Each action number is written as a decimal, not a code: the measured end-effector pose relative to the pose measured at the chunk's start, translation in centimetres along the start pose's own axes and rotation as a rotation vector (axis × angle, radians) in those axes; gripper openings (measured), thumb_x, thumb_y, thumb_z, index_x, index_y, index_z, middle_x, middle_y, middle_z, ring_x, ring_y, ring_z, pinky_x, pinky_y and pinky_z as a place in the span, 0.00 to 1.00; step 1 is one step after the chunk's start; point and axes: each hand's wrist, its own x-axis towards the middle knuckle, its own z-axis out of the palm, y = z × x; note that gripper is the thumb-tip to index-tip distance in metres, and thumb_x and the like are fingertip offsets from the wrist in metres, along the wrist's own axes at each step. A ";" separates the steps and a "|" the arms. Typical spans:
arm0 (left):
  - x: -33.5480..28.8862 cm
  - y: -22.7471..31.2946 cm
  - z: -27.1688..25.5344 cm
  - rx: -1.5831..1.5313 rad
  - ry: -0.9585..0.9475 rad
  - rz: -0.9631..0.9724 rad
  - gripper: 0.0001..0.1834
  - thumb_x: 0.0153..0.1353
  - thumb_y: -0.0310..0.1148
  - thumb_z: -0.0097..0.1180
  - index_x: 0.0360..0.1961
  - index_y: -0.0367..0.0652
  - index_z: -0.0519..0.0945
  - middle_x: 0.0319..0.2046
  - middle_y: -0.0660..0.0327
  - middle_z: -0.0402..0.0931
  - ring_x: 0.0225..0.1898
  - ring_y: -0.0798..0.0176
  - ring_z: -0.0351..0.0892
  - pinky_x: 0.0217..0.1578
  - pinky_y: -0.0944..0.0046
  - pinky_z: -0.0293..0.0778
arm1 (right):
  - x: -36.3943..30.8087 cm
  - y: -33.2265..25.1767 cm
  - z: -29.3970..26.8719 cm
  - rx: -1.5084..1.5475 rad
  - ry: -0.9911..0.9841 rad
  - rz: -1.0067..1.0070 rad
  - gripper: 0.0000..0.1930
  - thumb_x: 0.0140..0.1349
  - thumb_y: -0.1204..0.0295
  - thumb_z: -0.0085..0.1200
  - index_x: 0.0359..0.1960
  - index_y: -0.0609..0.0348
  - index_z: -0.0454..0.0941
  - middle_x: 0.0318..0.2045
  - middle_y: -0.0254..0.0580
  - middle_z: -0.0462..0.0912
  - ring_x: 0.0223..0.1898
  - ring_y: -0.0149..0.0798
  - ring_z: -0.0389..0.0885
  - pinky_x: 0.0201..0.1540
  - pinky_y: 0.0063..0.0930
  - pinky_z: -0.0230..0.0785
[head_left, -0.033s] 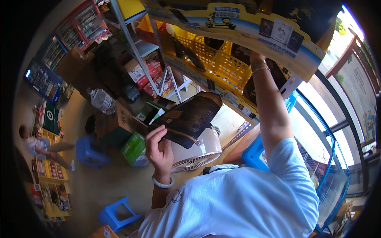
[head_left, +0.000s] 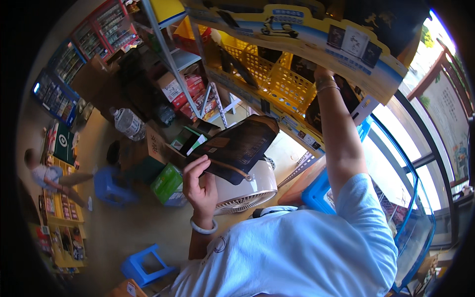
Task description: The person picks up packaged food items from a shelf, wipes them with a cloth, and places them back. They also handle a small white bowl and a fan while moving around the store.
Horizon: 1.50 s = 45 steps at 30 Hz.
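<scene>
My left hand (head_left: 200, 187) pinches the lower edge of a flat black pouch (head_left: 240, 148) with a brown strip along its edge. The pouch is tilted above a white fan (head_left: 252, 190). My right arm stretches up to the shelf, where my right hand (head_left: 324, 74) reaches in behind a printed cardboard shelf banner (head_left: 316, 42). Its fingers are hidden there. Yellow perforated plastic baskets (head_left: 282, 81) stand on that shelf beside the hand, and dark packages are partly visible in and around them.
A clear plastic bottle (head_left: 129, 124) stands on a cardboard box to the left, with a green package (head_left: 168, 182) below. Blue stools (head_left: 147, 265) are on the floor. A blue-framed glass case (head_left: 413, 222) is at right. Another person (head_left: 47, 175) is far left.
The view has shifted very slightly. Both hands and the black pouch keep their places.
</scene>
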 end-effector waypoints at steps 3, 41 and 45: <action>-0.2 0.1 -0.2 0.009 0.015 -0.007 0.19 0.53 0.10 0.52 0.45 0.36 0.79 0.48 0.52 0.79 0.49 0.55 0.80 0.47 0.63 0.76 | 0.1 0.4 0.7 0.113 0.038 0.002 0.17 0.71 0.61 0.49 0.54 0.55 0.80 0.52 0.44 0.82 0.51 0.43 0.80 0.56 0.40 0.71; 0.2 1.8 0.4 0.088 -0.163 0.051 0.26 0.48 0.12 0.55 0.51 0.40 0.75 0.50 0.51 0.77 0.52 0.48 0.78 0.53 0.55 0.75 | -16.4 -9.9 -14.4 0.885 -0.104 -0.270 0.18 0.51 0.80 0.68 0.43 0.59 0.75 0.50 0.50 0.80 0.50 0.48 0.80 0.52 0.33 0.74; -0.4 2.1 1.2 -0.076 -0.101 -0.045 0.36 0.49 0.11 0.53 0.63 0.40 0.68 0.51 0.51 0.77 0.53 0.52 0.78 0.54 0.55 0.74 | -16.8 -10.4 -15.8 1.001 -0.180 -0.328 0.18 0.52 0.78 0.69 0.43 0.58 0.75 0.49 0.50 0.80 0.49 0.47 0.80 0.50 0.33 0.73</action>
